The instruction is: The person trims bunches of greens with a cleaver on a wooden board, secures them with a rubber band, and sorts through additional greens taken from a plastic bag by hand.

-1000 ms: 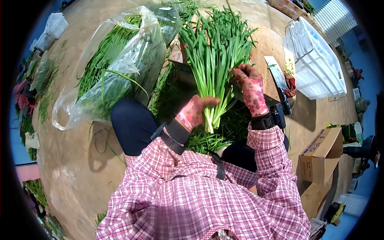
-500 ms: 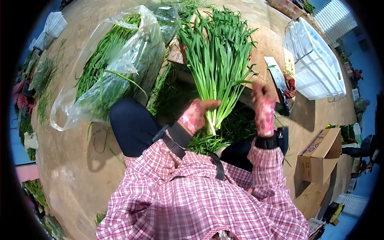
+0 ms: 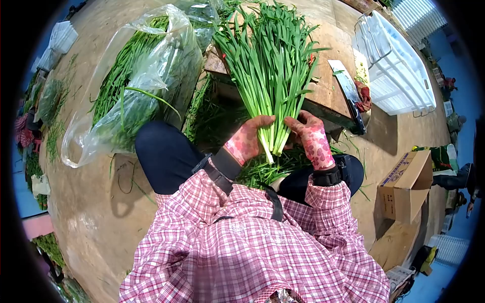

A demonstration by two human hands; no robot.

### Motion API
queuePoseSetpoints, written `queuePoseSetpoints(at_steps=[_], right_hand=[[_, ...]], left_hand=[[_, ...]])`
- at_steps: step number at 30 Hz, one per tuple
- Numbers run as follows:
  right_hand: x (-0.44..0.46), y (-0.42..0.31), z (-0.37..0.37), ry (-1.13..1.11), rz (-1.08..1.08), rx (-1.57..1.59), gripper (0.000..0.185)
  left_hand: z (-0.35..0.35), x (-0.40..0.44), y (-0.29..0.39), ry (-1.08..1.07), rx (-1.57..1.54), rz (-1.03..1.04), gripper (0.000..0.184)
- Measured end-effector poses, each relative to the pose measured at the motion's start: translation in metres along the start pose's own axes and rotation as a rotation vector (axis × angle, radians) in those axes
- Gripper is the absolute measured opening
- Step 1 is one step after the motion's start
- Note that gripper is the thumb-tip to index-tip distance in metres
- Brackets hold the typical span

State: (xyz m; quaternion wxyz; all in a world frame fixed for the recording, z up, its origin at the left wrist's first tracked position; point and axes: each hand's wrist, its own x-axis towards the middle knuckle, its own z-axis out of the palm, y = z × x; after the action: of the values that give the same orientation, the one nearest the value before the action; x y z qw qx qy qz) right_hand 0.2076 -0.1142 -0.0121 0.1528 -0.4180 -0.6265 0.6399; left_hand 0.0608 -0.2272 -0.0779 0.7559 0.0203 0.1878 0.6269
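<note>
A bunch of garlic chives (image 3: 273,65), long flat green leaves with pale stalk ends, leans from my lap onto a low wooden board. My left hand (image 3: 247,140), in a pink patterned glove, is closed around the stalks from the left. From the other side, my gloved right hand (image 3: 309,136) grips the same stalks near their cut ends, its fingertips partly hidden behind them. Loose green trimmings (image 3: 262,172) lie beneath the hands, between my knees.
A clear plastic bag (image 3: 151,86) full of greens lies on the left. Right of the board (image 3: 331,88) is a long knife (image 3: 345,83) beside a dark red cloth (image 3: 362,96). Farther right stand a white plastic crate (image 3: 396,65) and an open cardboard box (image 3: 404,189).
My right hand has come down and left from beside the bunch and now grips the stalks. The left hand keeps its hold.
</note>
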Motion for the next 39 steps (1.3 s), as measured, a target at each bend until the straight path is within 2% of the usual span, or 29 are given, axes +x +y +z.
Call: queuePoseSetpoints(at_steps=[2,5,6,9,10,11,13,15,19,21,23,24,25,27,28,29,31,33,34,35,37,39], right_hand=[[-0.003,-0.009,0.001,0.025,0.026,-0.038,0.031],[0.005,-0.005,-0.004,0.461,-0.508,-0.461,0.031],[0.013,-0.001,-0.006,0.459,-0.615,-0.414,0.032],[0.019,-0.024,-0.007,0.041,-0.602,-0.778,0.032],[0.023,-0.028,-0.005,0.027,-0.683,-0.911,0.029],[0.025,-0.038,-0.005,-0.036,-0.627,-1.057,0.028],[0.028,-0.046,-0.001,-0.113,-0.652,-1.125,0.025],[0.031,-0.046,0.006,-0.099,-0.663,-1.265,0.023],[0.040,-0.043,0.012,-0.132,-0.644,-1.343,0.019],[0.043,-0.036,0.014,-0.129,-0.799,-1.325,0.016],[0.052,-0.025,0.017,0.016,-0.826,-1.457,0.014],[0.061,-0.026,0.014,0.220,-0.889,-1.509,0.011],[0.070,-0.029,0.006,0.427,-0.945,-1.550,0.010],[0.065,-0.062,-0.017,0.601,-1.004,-1.087,0.014],[0.040,-0.086,-0.027,0.518,-0.941,-0.781,0.011],[0.017,-0.103,-0.032,0.537,-0.732,-0.593,0.009],[-0.003,-0.097,-0.059,0.416,-0.591,-0.799,0.012],[-0.014,-0.068,-0.065,-0.046,-0.176,-0.690,0.016],[-0.014,-0.054,-0.060,-0.197,-0.201,-0.784,0.021],[-0.016,-0.050,-0.044,-0.214,-0.126,-0.474,0.027],[-0.011,-0.068,-0.014,-0.058,-0.047,-0.321,0.032],[0.031,-0.044,0.005,0.248,-0.410,-0.517,0.034]], left_hand=[[0.005,-0.001,-0.001,-0.051,0.070,0.017,0.045],[0.015,-0.004,0.000,0.017,0.283,0.096,0.044],[0.019,-0.006,0.000,0.067,0.313,0.128,0.038],[-0.013,0.003,-0.006,0.185,0.528,0.198,0.031],[0.006,-0.002,-0.004,0.275,0.448,0.193,0.026],[0.005,-0.002,-0.003,0.317,0.540,0.235,0.026],[-0.003,-0.003,-0.006,0.311,0.532,0.259,0.026],[-0.008,-0.003,-0.007,0.349,0.568,0.286,0.025],[-0.016,-0.004,-0.009,0.436,0.634,0.278,0.022],[-0.012,-0.007,-0.006,0.485,0.712,0.238,0.020],[-0.012,-0.008,-0.004,0.515,0.715,0.201,0.020],[-0.012,-0.011,-0.004,0.476,0.966,0.245,0.020],[-0.010,-0.013,-0.006,0.482,0.853,0.235,0.022],[0.000,-0.014,-0.007,0.487,0.628,0.223,0.025],[0.006,-0.018,-0.005,0.486,0.600,0.212,0.025],[0.006,-0.019,-0.006,0.465,0.564,0.226,0.026],[0.007,-0.018,-0.005,0.410,0.497,0.257,0.027],[0.010,-0.020,-0.002,0.382,0.512,0.223,0.029],[0.007,-0.018,-0.004,0.381,0.496,0.219,0.029],[0.004,-0.017,-0.006,0.380,0.480,0.211,0.029],[-0.007,-0.012,-0.011,0.381,0.568,0.267,0.028],[-0.007,-0.014,-0.013,0.384,0.604,0.251,0.028]])
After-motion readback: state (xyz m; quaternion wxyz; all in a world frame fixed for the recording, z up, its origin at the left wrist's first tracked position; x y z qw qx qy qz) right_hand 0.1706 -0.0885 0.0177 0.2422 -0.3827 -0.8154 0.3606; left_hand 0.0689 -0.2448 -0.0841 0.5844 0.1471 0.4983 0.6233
